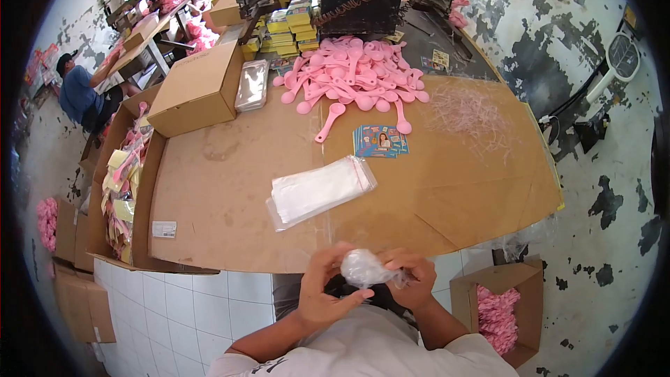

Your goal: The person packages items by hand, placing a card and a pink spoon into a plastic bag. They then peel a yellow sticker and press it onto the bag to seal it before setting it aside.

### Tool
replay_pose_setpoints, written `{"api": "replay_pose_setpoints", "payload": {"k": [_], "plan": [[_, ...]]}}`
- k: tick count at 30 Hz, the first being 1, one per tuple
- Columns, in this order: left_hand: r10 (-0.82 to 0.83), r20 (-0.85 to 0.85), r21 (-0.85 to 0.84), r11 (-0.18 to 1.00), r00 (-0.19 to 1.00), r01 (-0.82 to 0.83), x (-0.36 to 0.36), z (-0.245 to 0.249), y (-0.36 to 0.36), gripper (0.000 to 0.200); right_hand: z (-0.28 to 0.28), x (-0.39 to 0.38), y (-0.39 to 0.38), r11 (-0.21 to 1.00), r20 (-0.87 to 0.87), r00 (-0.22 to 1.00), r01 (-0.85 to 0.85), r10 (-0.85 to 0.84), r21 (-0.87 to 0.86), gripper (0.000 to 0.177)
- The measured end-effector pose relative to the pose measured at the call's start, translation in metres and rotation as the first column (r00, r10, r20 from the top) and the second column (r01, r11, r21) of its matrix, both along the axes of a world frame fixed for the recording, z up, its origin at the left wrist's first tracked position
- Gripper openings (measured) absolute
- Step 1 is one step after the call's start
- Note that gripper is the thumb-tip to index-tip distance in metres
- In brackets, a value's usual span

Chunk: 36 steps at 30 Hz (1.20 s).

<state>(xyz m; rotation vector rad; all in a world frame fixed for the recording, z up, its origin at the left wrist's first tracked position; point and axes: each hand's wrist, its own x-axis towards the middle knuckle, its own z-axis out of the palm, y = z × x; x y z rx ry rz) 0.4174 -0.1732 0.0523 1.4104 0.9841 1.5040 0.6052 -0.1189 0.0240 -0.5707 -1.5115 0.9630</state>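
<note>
Pinching one end of a crumpled clear-plastic wad (363, 269), the right hand (410, 276) has its fingers nearly closed; the left hand (322, 283) is widely curled at the wad's other side, thumb spread, and whether it bears on the plastic cannot be told. The wad lies between the two hands, at the near edge of the cardboard-covered counter (453, 202). Step in hand, as judged: working the plastic between the hands; contents, if any, are indistinct. A next move would call for a steady right pinch and closer left fingers. Beyond the edge: stacked clear plastic bags (317, 192), then printed cards (380, 142) and heaped pink measuring spoons (349, 73). Open room: right of the bags, as far as the loose plastic strips (474, 115). Limit: the open carton (145, 209) at left.
</note>
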Motion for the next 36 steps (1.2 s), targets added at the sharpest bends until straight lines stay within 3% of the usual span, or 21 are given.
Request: {"api": "replay_pose_setpoints", "payload": {"k": [1, 4, 7, 9, 11, 13, 15, 19, 22, 25, 28, 30, 32, 33, 34, 36], "plan": [[0.025, -0.187, -0.005, 1.000, 0.982, -0.027, -0.004, 0.001, 0.002, 0.072, 0.007, 0.002, 0.004, 0.996, 0.078, 0.994, -0.079, 0.076, 0.034, 0.035], [0.002, -0.177, -0.052, 0.999, 0.984, -0.011, -0.008, -0.006, 0.002, 0.058, 0.016, -0.002, 0.004, 0.980, 0.170, 0.982, -0.107, 0.077, 0.170, 0.032], [0.020, 0.074, 0.019, 1.000, 0.997, -0.021, 0.000, -0.016, 0.003, 0.044, 0.026, -0.007, 0.006, 0.961, 0.185, 0.959, -0.241, 0.215, 0.135, 0.030], [0.085, 0.071, -0.046, 0.996, 0.994, -0.082, -0.002, -0.016, 0.004, 0.038, 0.037, -0.009, 0.000, 0.942, -0.010, 0.955, -0.293, 0.296, -0.165, 0.031], [0.113, 0.037, -0.040, 0.993, 0.993, -0.111, -0.003, -0.015, 0.008, 0.034, 0.038, -0.009, 0.000, 0.898, -0.082, 0.947, -0.320, 0.310, -0.302, 0.031], [0.105, -0.022, 0.028, 0.994, 0.994, -0.104, -0.004, -0.012, 0.011, 0.032, 0.032, -0.006, 0.001, 0.907, -0.014, 0.953, -0.293, 0.303, -0.303, 0.030], [0.119, -0.067, 0.016, 0.993, 0.991, -0.118, -0.003, -0.017, 0.012, 0.030, 0.026, -0.002, 0.003, 0.984, 0.159, 0.971, -0.178, 0.181, -0.030, 0.030], [0.183, 0.018, 0.069, 0.980, 0.983, -0.184, 0.009, -0.013, 0.012, 0.031, 0.015, -0.016, -0.009, 0.915, 0.262, 0.955, 0.026, -0.142, 0.402, 0.031], [0.144, 0.423, -0.135, 0.986, 0.895, -0.094, 0.025, -0.011, 0.009, 0.036, 0.015, -0.022, -0.012, 0.871, 0.407, 0.884, -0.001, -0.229, 0.491, 0.038], [0.092, 0.445, -0.238, 0.971, 0.891, 0.019, 0.024, -0.001, 0.003, 0.048, 0.009, -0.028, -0.013, 0.858, 0.398, 0.889, -0.011, -0.227, 0.514, 0.042], [-0.077, 0.275, -0.158, 0.980, 0.958, 0.124, 0.024, -0.005, -0.008, 0.068, 0.004, -0.020, -0.007, 0.923, 0.468, 0.861, 0.004, -0.199, 0.384, 0.052], [-0.224, -0.081, -0.083, 0.972, 0.971, 0.218, 0.016, -0.006, -0.010, 0.071, -0.004, -0.005, -0.001, 0.917, 0.453, 0.872, -0.013, -0.185, 0.399, 0.053], [-0.314, -0.430, -0.047, 0.944, 0.846, 0.326, 0.008, -0.008, -0.014, 0.073, -0.004, 0.018, 0.002, 0.910, 0.461, 0.866, -0.015, -0.196, 0.415, 0.053], [-0.378, -0.406, -0.138, 0.925, 0.832, 0.353, 0.010, -0.007, -0.020, 0.073, 0.001, 0.034, 0.003, 0.905, 0.476, 0.853, -0.009, -0.216, 0.425, 0.053], [-0.409, -0.427, -0.116, 0.909, 0.806, 0.400, 0.009, 0.001, -0.015, 0.073, 0.004, 0.053, 0.004, 0.900, 0.491, 0.839, -0.002, -0.236, 0.436, 0.052], [-0.462, -0.474, -0.070, 0.868, 0.750, 0.491, 0.000, 0.018, 0.005, 0.073, 0.000, 0.112, 0.015, 0.756, 0.470, 0.634, 0.303, -0.614, 0.580, 0.038]]}}
